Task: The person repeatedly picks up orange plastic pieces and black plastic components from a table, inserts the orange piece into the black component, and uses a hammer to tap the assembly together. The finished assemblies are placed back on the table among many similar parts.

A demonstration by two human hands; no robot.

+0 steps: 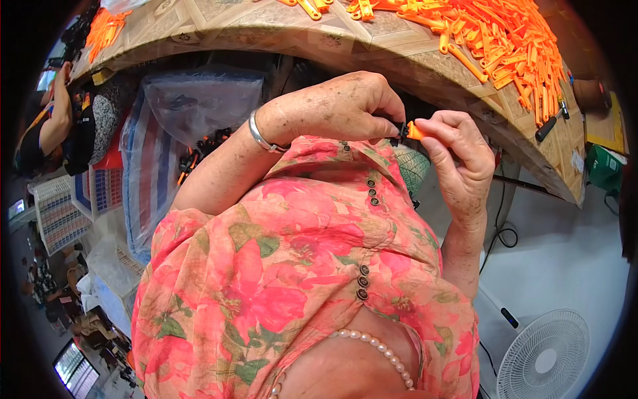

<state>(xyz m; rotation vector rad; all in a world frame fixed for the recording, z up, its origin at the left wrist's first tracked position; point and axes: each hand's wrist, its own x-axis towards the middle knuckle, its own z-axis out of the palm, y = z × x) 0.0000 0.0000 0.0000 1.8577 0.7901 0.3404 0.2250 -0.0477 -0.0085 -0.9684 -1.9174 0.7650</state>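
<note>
In front of my body, my left hand [342, 106] pinches a small black part [400, 133] between thumb and fingers. My right hand [460, 156] closes its thumb and forefinger on a small orange plastic piece [415, 130]. The two parts meet end to end between my hands, below the table edge. My fingers cover much of both, so I cannot tell whether they are joined. A large heap of long, thin orange plastic pieces [512, 50] lies on the table [252, 33] beyond my right hand.
A black-handled tool [547, 127] lies by the heap. To the left, a striped woven bag [136, 179] holds black and orange pieces. A white fan [545, 359] stands at the lower right. Another person's arm [61, 110] shows at the far left, near more orange pieces [104, 32].
</note>
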